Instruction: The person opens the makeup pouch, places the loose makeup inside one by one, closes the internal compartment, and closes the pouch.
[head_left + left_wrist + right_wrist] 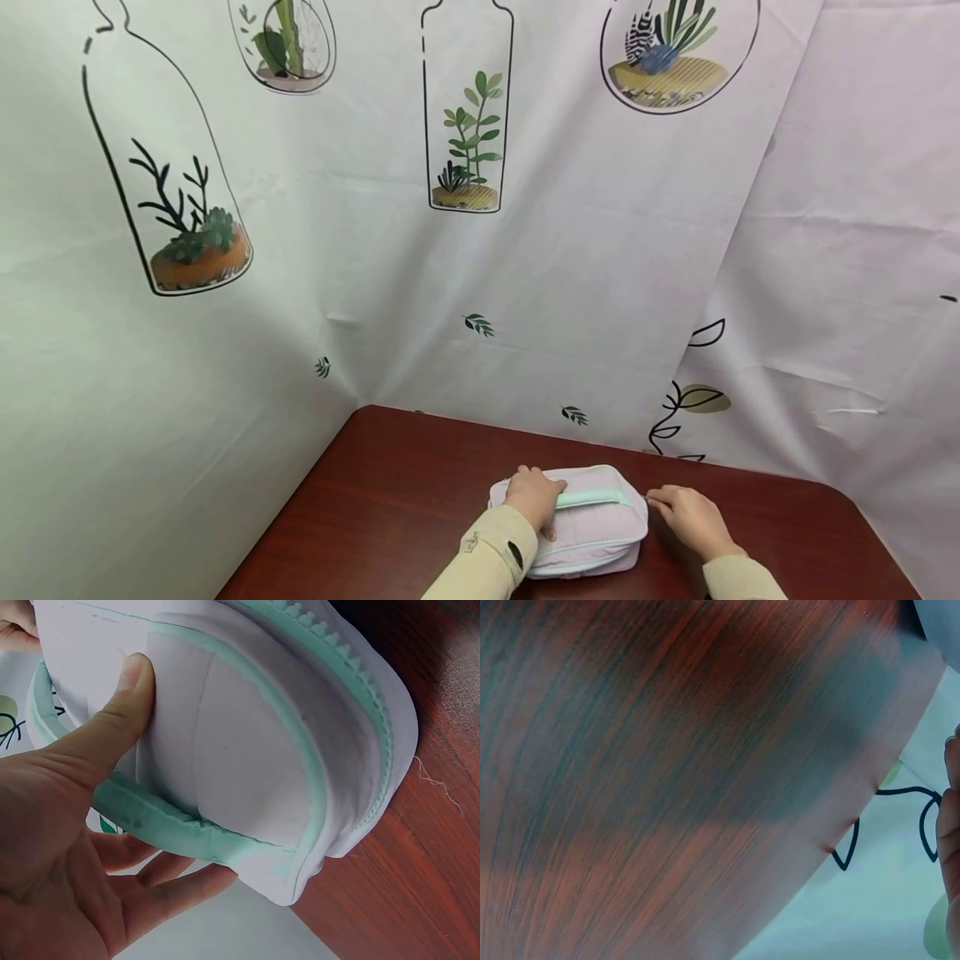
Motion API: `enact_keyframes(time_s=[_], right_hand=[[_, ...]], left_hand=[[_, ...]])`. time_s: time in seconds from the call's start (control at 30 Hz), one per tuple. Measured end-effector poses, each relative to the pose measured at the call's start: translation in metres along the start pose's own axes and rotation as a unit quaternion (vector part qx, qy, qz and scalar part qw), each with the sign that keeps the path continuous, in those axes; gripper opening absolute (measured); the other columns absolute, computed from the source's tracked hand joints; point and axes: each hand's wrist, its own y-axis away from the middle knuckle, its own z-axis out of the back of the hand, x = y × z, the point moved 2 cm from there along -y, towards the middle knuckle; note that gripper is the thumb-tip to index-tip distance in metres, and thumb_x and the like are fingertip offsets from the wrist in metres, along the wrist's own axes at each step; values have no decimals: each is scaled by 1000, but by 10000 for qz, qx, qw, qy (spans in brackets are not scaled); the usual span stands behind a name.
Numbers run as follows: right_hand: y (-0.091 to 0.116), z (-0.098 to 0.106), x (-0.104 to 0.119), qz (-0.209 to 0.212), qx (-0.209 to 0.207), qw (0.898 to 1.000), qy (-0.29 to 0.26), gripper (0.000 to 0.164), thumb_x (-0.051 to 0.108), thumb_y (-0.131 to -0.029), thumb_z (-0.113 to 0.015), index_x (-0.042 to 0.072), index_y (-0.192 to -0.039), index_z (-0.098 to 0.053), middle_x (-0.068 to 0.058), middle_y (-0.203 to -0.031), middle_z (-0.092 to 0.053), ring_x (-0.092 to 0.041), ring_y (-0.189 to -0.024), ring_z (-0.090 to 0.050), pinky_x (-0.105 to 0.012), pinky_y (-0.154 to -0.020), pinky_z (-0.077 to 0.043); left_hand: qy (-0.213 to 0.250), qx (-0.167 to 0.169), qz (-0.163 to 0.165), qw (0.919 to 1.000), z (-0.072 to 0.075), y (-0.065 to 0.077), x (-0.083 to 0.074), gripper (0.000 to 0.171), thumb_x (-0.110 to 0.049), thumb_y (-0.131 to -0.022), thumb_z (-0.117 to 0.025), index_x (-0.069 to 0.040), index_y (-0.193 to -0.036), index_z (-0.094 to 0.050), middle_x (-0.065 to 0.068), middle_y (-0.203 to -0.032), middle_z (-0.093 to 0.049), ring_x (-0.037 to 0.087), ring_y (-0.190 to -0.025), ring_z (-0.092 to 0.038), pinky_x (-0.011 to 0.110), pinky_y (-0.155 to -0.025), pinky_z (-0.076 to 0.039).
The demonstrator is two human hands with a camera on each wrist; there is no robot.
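A pale lilac zippered pouch [600,525] with mint-green trim lies on the dark red table. My left hand [534,498] grips its left part. In the left wrist view, the thumb of my left hand [67,817] presses the quilted face, and the other fingers reach past the mint carry strap [165,825]. A mint zipper [360,697] runs round the pouch's side. At the pouch's right end my right hand [693,521] pinches a small part at the edge, seemingly the zipper pull; it is mostly hidden. Only a sliver of my right hand [951,840] shows in the right wrist view.
The wood-grain table [405,483] meets a white cloth backdrop [570,292] printed with plants in bottles along its back and left sides. A loose thread [439,784] lies on the table near the pouch.
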Motion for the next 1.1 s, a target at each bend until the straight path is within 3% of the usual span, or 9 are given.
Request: enact_keyframes(time_s=[0.3, 0.67, 1.1], right_hand=[[0, 0, 0, -28, 33, 10000, -39, 10, 12, -78, -70, 12, -87, -73, 3, -83, -66, -22, -81, -64, -44, -69, -48], [2, 0, 0, -70, 18, 10000, 40, 9, 12, -78, -71, 12, -87, -73, 2, -84, -66, -22, -81, -64, -43, -70, -49], [4, 0, 3, -161, 68, 9998, -7, 7, 13, -79, -71, 13, -86, -73, 5, -81, -64, -21, -79, -63, -43, -68, -48]], left_hand=[[-108, -28, 136, 9998, -2, -1, -2, 90, -52, -47, -82, -51, -130, -46, 4, -109, -59, 22, -90, -50, 28, -47, -44], [-39, -67, 147, 9999, 1, 3, -1, 83, -54, -51, -78, -50, -128, -49, 3, -111, -60, 25, -98, -52, 29, -54, -47], [-19, -242, 287, 9993, -1, 6, 0, 79, -57, -52, -78, -48, -126, -52, 3, -105, -62, 23, -87, -52, 28, -55, -47]])
